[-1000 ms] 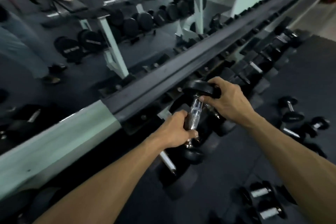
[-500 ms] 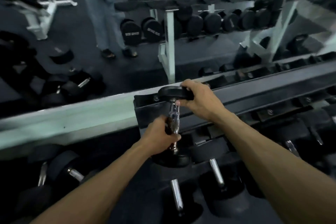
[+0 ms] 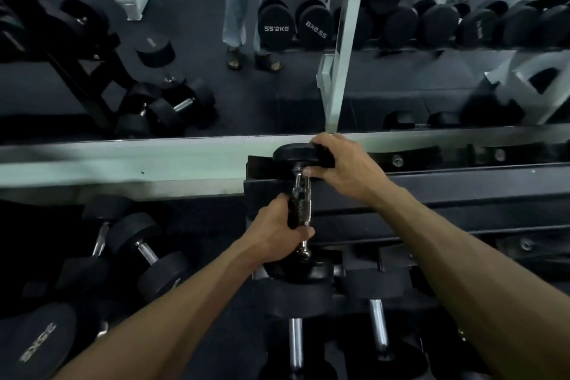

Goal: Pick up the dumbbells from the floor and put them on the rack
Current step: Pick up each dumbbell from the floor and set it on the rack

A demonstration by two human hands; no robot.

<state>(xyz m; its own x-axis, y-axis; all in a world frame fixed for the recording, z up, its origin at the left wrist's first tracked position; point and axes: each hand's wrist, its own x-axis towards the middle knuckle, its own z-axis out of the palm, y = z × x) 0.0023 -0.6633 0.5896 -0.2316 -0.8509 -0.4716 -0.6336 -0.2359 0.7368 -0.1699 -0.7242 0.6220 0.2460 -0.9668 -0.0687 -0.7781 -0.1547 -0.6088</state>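
A small dumbbell (image 3: pixel 300 203) with black round heads and a knurled chrome handle is held lengthwise over the left end of the black rack (image 3: pixel 431 191). My left hand (image 3: pixel 276 233) is wrapped around the handle. My right hand (image 3: pixel 342 166) grips the far head, which sits at the rack's top rail. The near head (image 3: pixel 303 270) hangs just above the lower tier. Whether the dumbbell rests on the rack cannot be told.
Dumbbells (image 3: pixel 377 336) fill the lower tier below my arms. Larger dumbbells (image 3: pixel 145 251) lie on the floor at the left. A mirror (image 3: pixel 216 71) behind the rack reflects a person's legs, a white-framed rack and more weights.
The view has swung left and settled square to the rack. Both hands have carried the dumbbell to the rack's left end, the far head now at the top rail.
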